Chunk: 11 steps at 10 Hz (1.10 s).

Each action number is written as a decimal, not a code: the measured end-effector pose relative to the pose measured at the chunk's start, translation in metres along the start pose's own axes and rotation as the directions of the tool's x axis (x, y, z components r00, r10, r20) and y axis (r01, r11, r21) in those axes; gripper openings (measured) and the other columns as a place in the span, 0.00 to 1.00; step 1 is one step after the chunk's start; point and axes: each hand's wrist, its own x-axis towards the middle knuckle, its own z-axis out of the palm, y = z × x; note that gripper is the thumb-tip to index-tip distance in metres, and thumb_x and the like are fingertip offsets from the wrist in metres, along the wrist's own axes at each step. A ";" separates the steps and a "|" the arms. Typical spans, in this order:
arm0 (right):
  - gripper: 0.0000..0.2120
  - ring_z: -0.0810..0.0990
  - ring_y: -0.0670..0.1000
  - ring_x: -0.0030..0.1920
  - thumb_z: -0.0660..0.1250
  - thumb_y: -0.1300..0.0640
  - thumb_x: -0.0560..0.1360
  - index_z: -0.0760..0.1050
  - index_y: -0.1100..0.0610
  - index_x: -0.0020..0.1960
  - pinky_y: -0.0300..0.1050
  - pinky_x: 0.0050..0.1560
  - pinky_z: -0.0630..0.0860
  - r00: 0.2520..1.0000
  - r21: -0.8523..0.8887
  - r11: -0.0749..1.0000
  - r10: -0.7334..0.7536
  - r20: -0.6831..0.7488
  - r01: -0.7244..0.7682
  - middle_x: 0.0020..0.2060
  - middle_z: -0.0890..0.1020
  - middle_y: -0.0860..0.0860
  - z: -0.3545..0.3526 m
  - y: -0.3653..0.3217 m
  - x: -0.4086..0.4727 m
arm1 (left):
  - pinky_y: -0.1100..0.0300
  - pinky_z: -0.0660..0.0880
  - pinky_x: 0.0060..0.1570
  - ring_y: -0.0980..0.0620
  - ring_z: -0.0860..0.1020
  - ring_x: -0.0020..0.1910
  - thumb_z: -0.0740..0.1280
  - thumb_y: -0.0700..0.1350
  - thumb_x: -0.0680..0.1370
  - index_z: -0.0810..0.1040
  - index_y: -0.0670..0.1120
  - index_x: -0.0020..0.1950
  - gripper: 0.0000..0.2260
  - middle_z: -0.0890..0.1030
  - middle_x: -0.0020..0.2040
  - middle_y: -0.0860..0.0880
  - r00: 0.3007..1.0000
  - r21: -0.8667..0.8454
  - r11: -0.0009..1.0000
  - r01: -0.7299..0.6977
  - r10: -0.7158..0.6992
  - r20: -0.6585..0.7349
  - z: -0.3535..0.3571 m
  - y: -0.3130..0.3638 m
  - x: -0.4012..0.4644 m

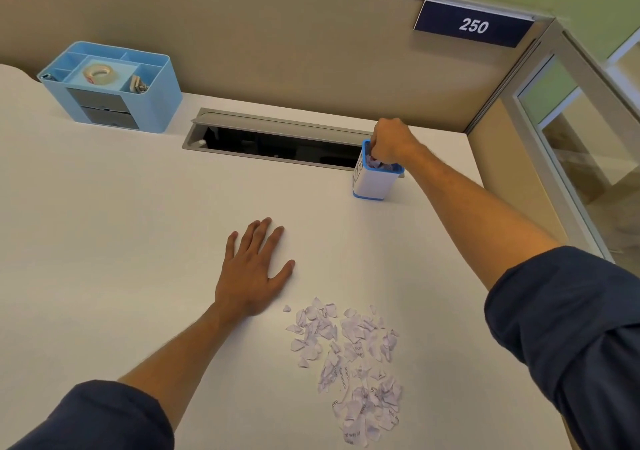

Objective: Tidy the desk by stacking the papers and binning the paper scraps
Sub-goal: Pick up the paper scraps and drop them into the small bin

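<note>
Over bin, right hand pinches scraps.

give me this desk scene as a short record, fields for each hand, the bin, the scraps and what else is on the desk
left hand: flat on the desk, fingers spread, holding nothing
right hand: curled at the mouth of the bin, over scraps inside
bin: small, white with blue rims, upright near the cable slot
scraps: loose pile on the desk, right of the left hand
organiser: blue, far left, tape roll inside
</note>
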 end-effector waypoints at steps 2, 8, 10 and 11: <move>0.09 0.81 0.55 0.45 0.68 0.58 0.74 0.83 0.60 0.51 0.47 0.39 0.75 0.973 0.101 0.995 0.010 -0.231 0.014 0.47 0.84 0.56 -0.015 -0.001 -0.027 | 0.47 0.44 0.76 0.52 0.50 0.79 0.50 0.64 0.79 0.57 0.54 0.78 0.29 0.54 0.80 0.53 1.000 0.015 1.000 -0.005 0.004 0.014 0.000 -0.001 0.000; 0.19 0.59 0.47 0.75 0.60 0.48 0.80 0.72 0.53 0.69 0.44 0.72 0.57 0.895 0.487 0.773 -0.443 -0.044 0.406 0.74 0.65 0.48 0.164 -0.074 -0.262 | 0.46 0.45 0.76 0.49 0.51 0.79 0.41 0.56 0.80 0.57 0.51 0.79 0.28 0.56 0.80 0.49 0.999 -0.013 0.999 -0.032 0.032 0.019 -0.002 -0.002 -0.001; 0.15 0.80 0.50 0.59 0.59 0.51 0.78 0.83 0.54 0.53 0.44 0.51 0.80 0.837 0.347 0.761 -0.495 -0.235 0.547 0.62 0.80 0.50 0.171 -0.047 -0.296 | 0.45 0.46 0.76 0.49 0.52 0.79 0.44 0.57 0.80 0.59 0.50 0.78 0.28 0.57 0.80 0.49 0.999 -0.031 0.999 -0.034 0.035 0.010 -0.003 -0.002 -0.002; 0.14 0.80 0.46 0.58 0.61 0.47 0.77 0.82 0.51 0.54 0.42 0.55 0.78 0.899 0.393 0.811 -0.355 -0.257 0.433 0.60 0.80 0.46 0.165 -0.028 -0.302 | 0.45 0.46 0.76 0.50 0.52 0.79 0.45 0.57 0.80 0.59 0.51 0.78 0.28 0.57 0.80 0.49 0.999 -0.025 0.999 -0.027 0.027 0.021 -0.002 -0.002 -0.001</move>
